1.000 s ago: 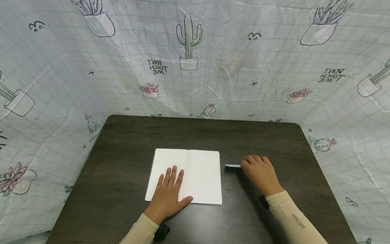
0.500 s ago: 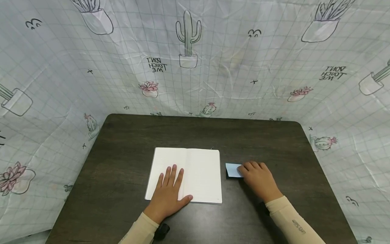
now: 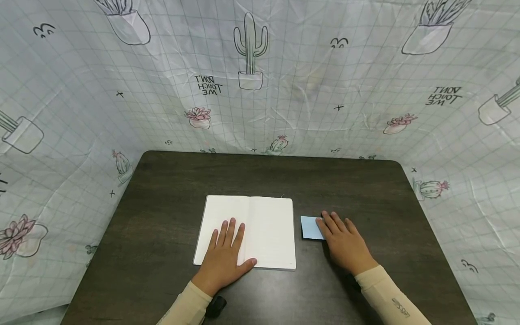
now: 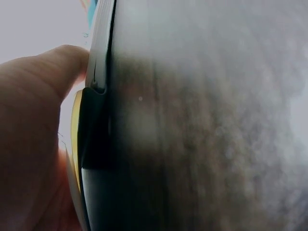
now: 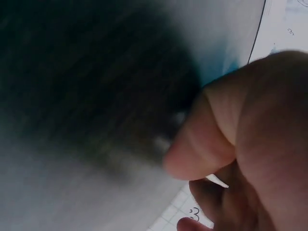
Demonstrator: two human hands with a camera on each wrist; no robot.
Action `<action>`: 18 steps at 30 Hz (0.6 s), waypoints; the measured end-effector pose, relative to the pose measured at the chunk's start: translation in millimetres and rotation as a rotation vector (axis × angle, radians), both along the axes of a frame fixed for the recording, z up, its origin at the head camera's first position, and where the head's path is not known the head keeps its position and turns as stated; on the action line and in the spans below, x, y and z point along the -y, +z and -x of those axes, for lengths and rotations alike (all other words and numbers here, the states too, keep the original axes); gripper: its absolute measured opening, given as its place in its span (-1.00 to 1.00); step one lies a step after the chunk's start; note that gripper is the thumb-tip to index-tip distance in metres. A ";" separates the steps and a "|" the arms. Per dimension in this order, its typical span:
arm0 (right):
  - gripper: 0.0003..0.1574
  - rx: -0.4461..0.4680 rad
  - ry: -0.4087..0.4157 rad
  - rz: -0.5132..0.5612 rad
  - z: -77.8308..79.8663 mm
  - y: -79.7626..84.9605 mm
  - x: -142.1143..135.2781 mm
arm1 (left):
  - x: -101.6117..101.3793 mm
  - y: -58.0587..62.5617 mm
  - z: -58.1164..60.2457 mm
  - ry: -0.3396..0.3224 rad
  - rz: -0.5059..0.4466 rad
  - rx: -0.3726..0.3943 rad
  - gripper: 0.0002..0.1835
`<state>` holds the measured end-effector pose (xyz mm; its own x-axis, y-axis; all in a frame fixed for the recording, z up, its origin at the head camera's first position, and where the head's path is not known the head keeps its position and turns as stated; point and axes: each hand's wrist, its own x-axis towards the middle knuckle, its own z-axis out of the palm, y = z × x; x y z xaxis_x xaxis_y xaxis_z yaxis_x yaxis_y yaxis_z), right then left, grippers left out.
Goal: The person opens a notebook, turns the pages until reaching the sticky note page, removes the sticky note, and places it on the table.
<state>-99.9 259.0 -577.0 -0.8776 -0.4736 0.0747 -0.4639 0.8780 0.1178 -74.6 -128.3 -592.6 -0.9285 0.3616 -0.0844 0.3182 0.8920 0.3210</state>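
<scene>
An open notebook [image 3: 271, 232] with blank white pages lies on the dark wooden table. My left hand [image 3: 223, 264] rests palm down on its left page with fingers spread, the thumb reaching over the lower edge near the fold. To the right of the notebook lies a light-blue square [image 3: 312, 227] that looks like a sticky-note pad. My right hand [image 3: 345, 243] rests over the right end of this square, fingers mostly straight and apart, covering part of it. In the right wrist view, the thumb [image 5: 197, 149] is near the tabletop; blur hides most of the blue square.
The dark table [image 3: 162, 198] has rounded far corners. A pale grid-patterned cloth [image 3: 304, 90] printed with cacti hangs behind it and along both sides. A narrow strip of table separates the notebook from the blue square.
The blue square has tipped from nearly edge-on to lying flat in my right hand's reach. The right fingers have loosened from a curled grip and spread. My left hand has stayed put.
</scene>
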 end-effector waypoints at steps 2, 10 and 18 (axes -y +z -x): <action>-0.21 0.051 -0.023 -0.004 -1.0 2.5 1.8 | 0.4 -0.5 0.8 0.003 -0.003 0.003 0.11; 0.01 0.246 -0.119 0.094 -2.3 8.8 7.4 | -0.6 -1.8 3.4 0.004 -0.008 0.013 0.11; -0.02 0.276 -0.097 0.143 -10.3 4.6 8.3 | -1.8 -0.3 3.4 -0.004 -0.009 0.016 0.11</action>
